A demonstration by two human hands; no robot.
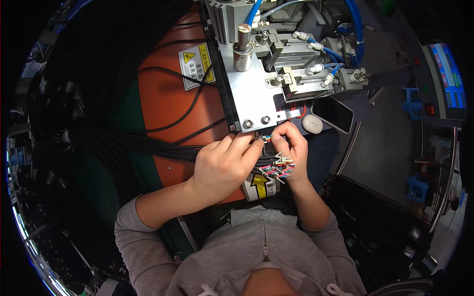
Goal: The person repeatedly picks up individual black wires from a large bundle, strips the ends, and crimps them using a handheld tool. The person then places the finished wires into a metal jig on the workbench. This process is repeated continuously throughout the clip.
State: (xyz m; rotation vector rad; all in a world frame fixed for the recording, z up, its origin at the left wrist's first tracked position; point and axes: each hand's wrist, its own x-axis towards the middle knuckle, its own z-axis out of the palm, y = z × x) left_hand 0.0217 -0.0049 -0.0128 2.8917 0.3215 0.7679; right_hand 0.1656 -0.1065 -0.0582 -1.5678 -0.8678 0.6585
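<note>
Flanking orange bench (pixel 163 98), grey machine (pixel 256 84), dim workshop.

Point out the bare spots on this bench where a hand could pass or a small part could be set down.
Freest: the dark grey surface right of the phone and white case. Some orange panel shows between the looping black cables, left of the metal bracket. Crowded: under the bracket, where left hand and right hand pinch stripped coloured wires.
</note>
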